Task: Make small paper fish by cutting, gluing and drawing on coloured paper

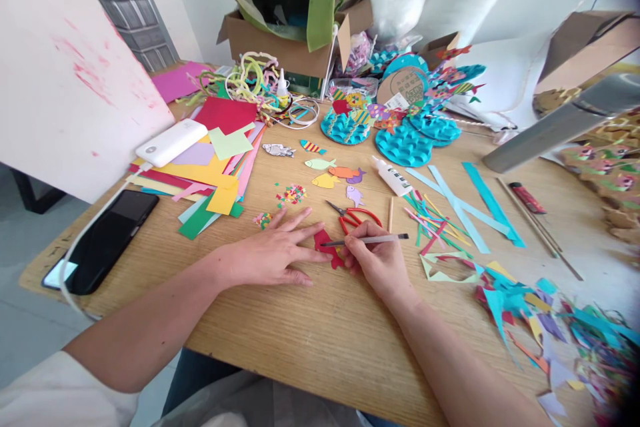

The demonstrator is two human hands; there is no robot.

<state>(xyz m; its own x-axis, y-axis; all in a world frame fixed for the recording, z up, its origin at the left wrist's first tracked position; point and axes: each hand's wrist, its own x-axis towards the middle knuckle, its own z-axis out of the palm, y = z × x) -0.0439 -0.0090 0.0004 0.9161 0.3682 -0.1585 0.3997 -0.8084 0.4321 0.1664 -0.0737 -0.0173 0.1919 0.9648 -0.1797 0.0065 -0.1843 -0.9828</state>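
Note:
My left hand (273, 252) lies flat with its fingers spread on the wooden table, its fingertips at the left edge of a red paper fish (325, 244). Pinched in my right hand (377, 257) is a slim pen (383, 238), its dark tip on the red paper. Part of the fish is covered by my right fingers. Just behind it rest red-handled scissors (354, 216). Small paper confetti (291, 195) sits beyond my left fingers. Several cut paper fish, among them an orange one (343, 172) and a green one (320, 164), lie farther back.
Coloured paper sheets (225, 120), a white power bank (171, 142) and a phone (107, 240) are at left. A glue bottle (393, 177), paper strips (457, 207) and scraps (537, 307) lie right. Blue textured discs (404, 143) and a cardboard box (280, 53) stand behind.

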